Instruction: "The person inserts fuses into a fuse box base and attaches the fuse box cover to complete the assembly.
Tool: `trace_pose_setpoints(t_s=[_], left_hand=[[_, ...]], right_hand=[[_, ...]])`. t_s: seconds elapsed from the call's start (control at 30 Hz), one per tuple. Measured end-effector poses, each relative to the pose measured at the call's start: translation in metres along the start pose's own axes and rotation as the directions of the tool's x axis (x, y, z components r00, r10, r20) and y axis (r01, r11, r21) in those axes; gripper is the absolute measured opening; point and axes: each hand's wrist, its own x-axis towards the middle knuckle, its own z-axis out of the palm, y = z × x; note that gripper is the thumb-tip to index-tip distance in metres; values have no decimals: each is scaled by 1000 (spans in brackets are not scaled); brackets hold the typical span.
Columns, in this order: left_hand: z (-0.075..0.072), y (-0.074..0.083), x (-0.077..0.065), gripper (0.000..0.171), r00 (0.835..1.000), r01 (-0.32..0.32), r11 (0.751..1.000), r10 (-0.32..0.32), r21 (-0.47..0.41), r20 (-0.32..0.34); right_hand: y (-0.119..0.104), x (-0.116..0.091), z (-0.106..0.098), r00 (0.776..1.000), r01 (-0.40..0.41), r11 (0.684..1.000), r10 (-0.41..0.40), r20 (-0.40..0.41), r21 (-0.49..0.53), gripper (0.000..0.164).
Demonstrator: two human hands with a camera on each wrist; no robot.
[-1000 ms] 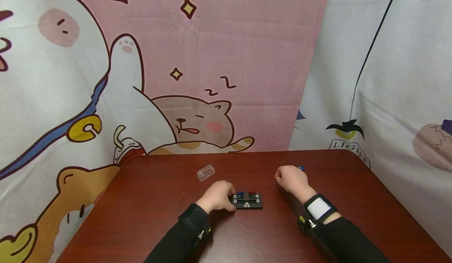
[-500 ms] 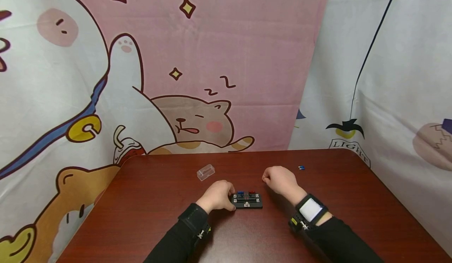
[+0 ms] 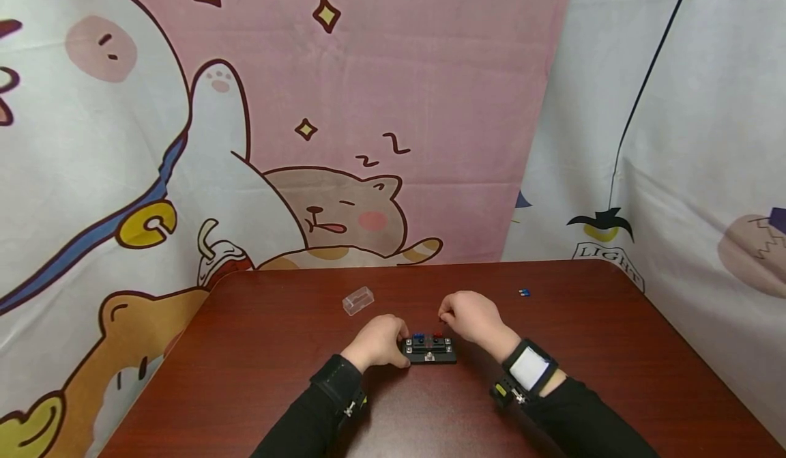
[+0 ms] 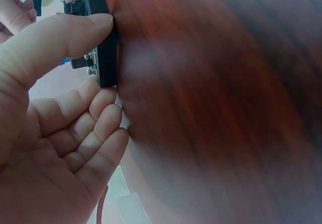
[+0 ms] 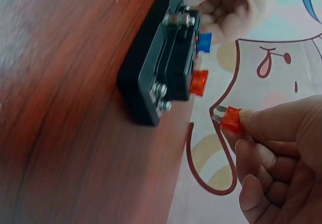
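Note:
A black fuse block (image 3: 428, 358) lies on the table, its metal screw terminals facing up. My left hand (image 3: 379, 340) grips its left end, with the thumb (image 4: 85, 32) on the near side and fingertips at the far corner. In the right wrist view, a blue blade fuse (image 5: 204, 42) and a red one (image 5: 199, 82) sit in the block. My right hand (image 3: 471, 316) pinches another red blade fuse (image 5: 231, 119) between thumb and index finger. Its two metal prongs point toward the block, apart from it, just beyond its right end.
A small clear plastic box (image 3: 358, 300) lies behind my left hand. Small blue fuses (image 3: 524, 293) rest on the table at the back right. A patterned cloth (image 3: 467, 117) hangs behind the table's far edge (image 3: 467, 264).
My right hand has moved left, away from the blue fuses, toward the fuse block, bringing the red fuse. The blue fuses have come fully into view. My left hand and the block stay put.

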Motion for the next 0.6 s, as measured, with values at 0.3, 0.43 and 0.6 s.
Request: trace_pose_setpoints(t_s=[0.3,0.43,0.6], left_hand=[[0,1,-1,40,1000,-10,1000,10,-3,-3],[-1,1,-1,39,1000,-15,1000,15,3,-9],[0,1,0,38,1000,-15,1000,15,7,-14]], right_hand=[[-14,-3,0,996,86,996,-86,0,28,10],[-19,-4,2,992,122,992,-123,10,23,9],[-25,-6,4,983,183,983,-184,6,16,8]])
